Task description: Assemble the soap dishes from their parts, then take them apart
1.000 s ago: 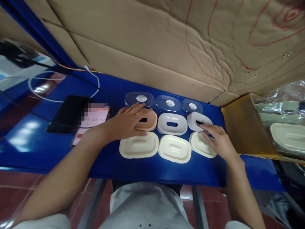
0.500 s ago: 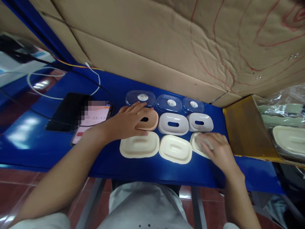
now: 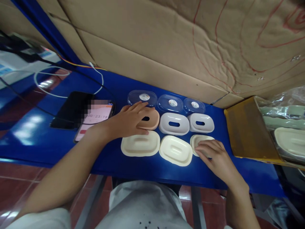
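Observation:
My left hand (image 3: 134, 119) lies over a peach oval box (image 3: 155, 119) with a slot in its top, fingers stretched across its far side and thumb near its front. Below it is a cream oval tray (image 3: 140, 148) with a raised ridge; a second cream tray (image 3: 176, 150) lies beside that. My right hand (image 3: 213, 152) rests over a third, paler piece (image 3: 199, 140) at the right, which appears stacked on a cream tray; fingers and thumb are apart, and they partly hide it. A white slotted box (image 3: 174, 125) and another white slotted box (image 3: 202, 124) stand in the middle row.
Clear plastic covers (image 3: 170, 103) with round stickers line the back, against a cardboard panel (image 3: 143, 47). A phone (image 3: 97, 117) showing a timer and a black tablet-like device (image 3: 69, 109) lie left, among cables. An open cardboard box (image 3: 250, 133) with more pieces stands right.
The pale piece under my right hand, tilted and blurred before, now lies flatter on the tray, and my right fingers have loosened. My left hand has stayed on the peach box.

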Demonstrator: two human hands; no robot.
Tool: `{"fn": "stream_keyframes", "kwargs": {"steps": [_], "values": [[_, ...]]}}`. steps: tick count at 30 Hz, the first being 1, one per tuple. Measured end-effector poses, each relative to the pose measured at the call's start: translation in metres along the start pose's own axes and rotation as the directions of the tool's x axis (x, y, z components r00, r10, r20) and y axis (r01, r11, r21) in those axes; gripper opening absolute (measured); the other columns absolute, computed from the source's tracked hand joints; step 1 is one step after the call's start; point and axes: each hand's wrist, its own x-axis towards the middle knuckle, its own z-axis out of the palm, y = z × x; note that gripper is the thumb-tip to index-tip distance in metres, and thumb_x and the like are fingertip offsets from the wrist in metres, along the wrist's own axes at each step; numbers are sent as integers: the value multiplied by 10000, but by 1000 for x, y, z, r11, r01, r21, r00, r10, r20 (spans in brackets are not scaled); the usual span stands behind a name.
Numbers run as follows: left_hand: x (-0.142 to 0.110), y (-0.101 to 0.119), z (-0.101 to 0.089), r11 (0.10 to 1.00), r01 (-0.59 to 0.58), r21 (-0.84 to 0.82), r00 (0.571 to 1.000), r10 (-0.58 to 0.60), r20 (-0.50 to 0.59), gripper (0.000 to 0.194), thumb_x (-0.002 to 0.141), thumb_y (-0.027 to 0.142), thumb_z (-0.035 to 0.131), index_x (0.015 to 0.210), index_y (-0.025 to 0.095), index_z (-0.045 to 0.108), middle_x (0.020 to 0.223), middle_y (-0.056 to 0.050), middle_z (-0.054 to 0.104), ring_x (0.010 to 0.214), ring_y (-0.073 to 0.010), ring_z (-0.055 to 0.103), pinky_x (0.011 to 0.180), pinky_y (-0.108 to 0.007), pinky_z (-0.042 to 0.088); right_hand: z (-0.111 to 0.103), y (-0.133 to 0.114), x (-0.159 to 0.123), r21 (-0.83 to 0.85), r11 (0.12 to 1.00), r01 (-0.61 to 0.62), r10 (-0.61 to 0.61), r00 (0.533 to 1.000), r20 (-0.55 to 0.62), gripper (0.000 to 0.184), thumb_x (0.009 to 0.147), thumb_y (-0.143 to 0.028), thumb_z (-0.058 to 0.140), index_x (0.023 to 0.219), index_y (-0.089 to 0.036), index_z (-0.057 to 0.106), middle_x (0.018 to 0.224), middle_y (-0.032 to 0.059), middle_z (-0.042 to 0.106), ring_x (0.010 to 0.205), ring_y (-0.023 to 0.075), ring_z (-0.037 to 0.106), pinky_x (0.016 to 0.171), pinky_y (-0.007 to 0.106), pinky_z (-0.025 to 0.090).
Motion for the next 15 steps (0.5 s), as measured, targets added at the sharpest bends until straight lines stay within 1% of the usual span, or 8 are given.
{"fn": "stream_keyframes", "kwargs": {"steps": [3,6,8,12,15], "values": [[0,0,-1,1000,3,10,1000,-3,13,977,923,550,781,1719,239,307,1804,-187,218,1680,-410,187,1312,-648,260,7,-19,4,46,999,7,-5,998,-57,111,1080,-290,630,1157,-265,706,1177,83,787,1113,289,723,978,510,525],[1,-1,-2,1000,3,10,999,-3,33,978,924,553,774,1720,240,299,1804,-190,214,1684,-399,174,1316,-645,249,19,-42,10,85,994,70,-69,997,-23,274,1059,-375,676,1312,-271,666,1301,103,763,1201,311,709,1029,548,537],[2,-2,-2,1000,-2,1,999,2,38,978,926,559,763,1722,243,290,1806,-187,207,1686,-393,172,1320,-641,241,24,-53,15,93,988,124,-125,992,6,340,1059,-386,677,1375,-264,642,1349,108,751,1245,309,702,1092,579,517],[2,-5,-1,1000,-22,-22,999,22,29,974,927,591,740,1721,262,281,1813,-175,187,1690,-386,156,1315,-651,237,24,-59,21,88,975,206,-210,977,34,245,1091,-265,606,1324,-289,678,1374,75,754,1300,276,695,1171,588,483],[2,-5,-1,999,-26,-28,999,27,31,976,924,579,741,1720,259,275,1815,-172,180,1690,-393,142,1316,-653,222,18,-56,24,90,969,232,-238,969,67,264,1090,-196,571,1296,-299,702,1448,59,725,1371,270,661,1188,588,480]]}}
